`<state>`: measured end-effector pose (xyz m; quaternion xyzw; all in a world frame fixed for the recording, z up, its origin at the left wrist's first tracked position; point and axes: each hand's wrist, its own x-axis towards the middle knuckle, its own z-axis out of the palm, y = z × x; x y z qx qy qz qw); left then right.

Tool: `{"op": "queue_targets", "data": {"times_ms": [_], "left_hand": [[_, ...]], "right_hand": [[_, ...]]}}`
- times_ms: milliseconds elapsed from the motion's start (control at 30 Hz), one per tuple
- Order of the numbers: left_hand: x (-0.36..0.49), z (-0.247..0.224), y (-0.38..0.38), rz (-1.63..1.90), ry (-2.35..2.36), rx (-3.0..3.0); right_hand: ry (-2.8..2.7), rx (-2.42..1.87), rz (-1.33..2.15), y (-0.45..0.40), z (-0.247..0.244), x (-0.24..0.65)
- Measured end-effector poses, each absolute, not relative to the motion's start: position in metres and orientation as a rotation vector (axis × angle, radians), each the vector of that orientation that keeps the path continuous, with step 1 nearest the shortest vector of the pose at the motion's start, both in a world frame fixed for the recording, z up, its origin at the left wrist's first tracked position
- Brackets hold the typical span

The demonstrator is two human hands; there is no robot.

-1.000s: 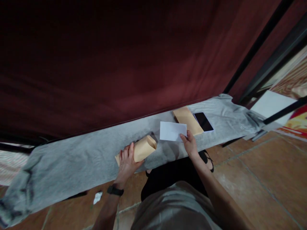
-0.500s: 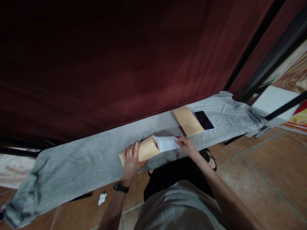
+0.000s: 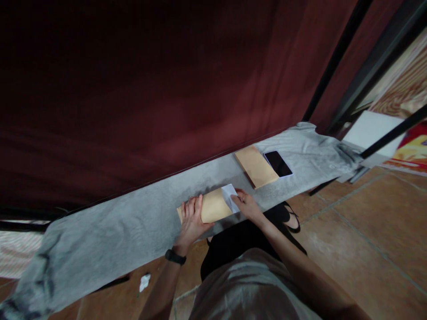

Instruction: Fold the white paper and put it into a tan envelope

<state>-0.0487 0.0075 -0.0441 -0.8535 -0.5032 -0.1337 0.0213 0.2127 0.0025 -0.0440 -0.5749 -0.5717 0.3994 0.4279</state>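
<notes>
A tan paper envelope [image 3: 215,205] lies lengthwise over the grey cloth, its mouth facing right. My left hand [image 3: 193,218] grips its left part, fingers across the top and thumb along the near edge. From the mouth a short piece of white paper [image 3: 228,194] sticks out; the rest of it is hidden inside. My right hand [image 3: 247,205] pinches the paper's outer end between thumb and fingers.
A stack of tan envelopes [image 3: 256,167] lies farther right, beside a phone [image 3: 278,163] with a dark screen. Grey cloth [image 3: 126,222] covers the narrow bench. Behind it hangs a dark red curtain [image 3: 187,111]. Crumpled white tissue [image 3: 144,282] lies on the tiled floor.
The white paper has slid left, deeper into the envelope, so less of it shows. My right hand has come closer to the envelope's mouth; my left hand still grips the other end.
</notes>
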Motion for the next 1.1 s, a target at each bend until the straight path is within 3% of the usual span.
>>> {"op": "queue_targets", "data": {"times_ms": [367,600,867,1100], "left_hand": [[-0.018,-0.041,0.011,-0.431,-1.543,-2.741],[-0.007,-0.042,0.012,-0.408,-1.501,-2.779],[-0.004,-0.039,0.016,-0.380,-1.416,-2.774],[-0.002,-0.034,0.021,-0.360,-1.294,-2.790]], "right_hand": [[-1.427,-1.515,0.843,0.005,-0.057,0.205],[-1.376,-1.573,1.031,0.005,-0.065,0.200],[-1.218,-1.649,0.815,-0.001,-0.067,0.205],[-0.807,-1.465,1.089,0.005,-0.076,0.208]]}}
